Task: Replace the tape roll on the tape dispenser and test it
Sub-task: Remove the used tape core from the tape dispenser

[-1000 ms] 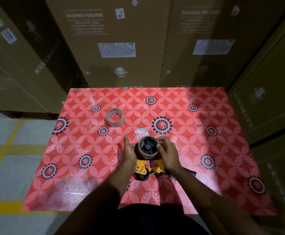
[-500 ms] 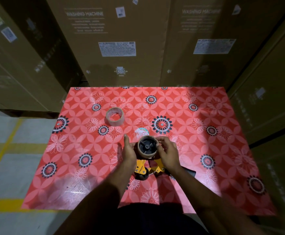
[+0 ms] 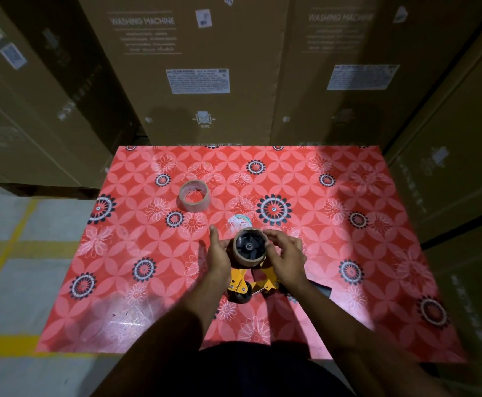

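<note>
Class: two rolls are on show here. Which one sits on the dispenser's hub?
The brown cardboard-coloured roll held between both hands, with the black spoked hub inside it, above the yellow tape dispenser. The pale tape roll lies apart on the red floral table.

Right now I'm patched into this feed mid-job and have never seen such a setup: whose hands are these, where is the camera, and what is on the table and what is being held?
There is no machine here: a person works with two bare hands, and the single picture comes from a wide-angle camera on their head, looking forward and down.

The surface is a table with a red flowered cover, with large cardboard boxes marked WASHING MACHINE behind it.

Both hands meet at a yellow tape dispenser. The left hand and the right hand grip a brown roll or core that sits on the dispenser's black hub. Whether it carries tape I cannot tell.

A second tape roll lies flat and untouched farther back, to the left.
</note>
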`<action>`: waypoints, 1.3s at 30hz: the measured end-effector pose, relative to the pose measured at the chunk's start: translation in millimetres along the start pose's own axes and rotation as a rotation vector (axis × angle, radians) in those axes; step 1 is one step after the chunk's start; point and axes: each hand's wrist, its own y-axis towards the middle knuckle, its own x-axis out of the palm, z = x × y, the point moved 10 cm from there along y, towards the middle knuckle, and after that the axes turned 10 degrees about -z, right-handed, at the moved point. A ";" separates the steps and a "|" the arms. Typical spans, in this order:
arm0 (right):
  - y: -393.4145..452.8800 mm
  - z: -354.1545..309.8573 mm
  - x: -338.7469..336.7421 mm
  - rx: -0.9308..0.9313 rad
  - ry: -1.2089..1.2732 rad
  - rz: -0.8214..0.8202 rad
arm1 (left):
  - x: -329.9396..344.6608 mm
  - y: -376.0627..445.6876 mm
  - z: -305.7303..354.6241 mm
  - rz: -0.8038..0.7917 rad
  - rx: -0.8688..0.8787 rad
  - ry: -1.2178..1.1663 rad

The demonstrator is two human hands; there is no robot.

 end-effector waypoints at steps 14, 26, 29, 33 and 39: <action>-3.3 -4.0 3.3 0.021 -0.018 -0.012 | -3.1 -8.7 5.5 0.028 0.061 -0.029; -0.6 -1.5 4.7 -0.025 -0.022 -0.019 | -2.1 -5.1 2.9 0.001 0.045 -0.011; -0.4 -2.4 5.0 -0.014 -0.019 -0.038 | -2.7 -7.6 2.7 0.013 0.045 -0.017; 1.0 -3.9 6.9 -0.040 -0.073 -0.058 | -2.8 -6.7 4.5 0.024 0.048 -0.009; 0.7 3.2 4.3 0.007 0.057 -0.021 | -4.6 -5.8 3.0 0.044 0.046 -0.022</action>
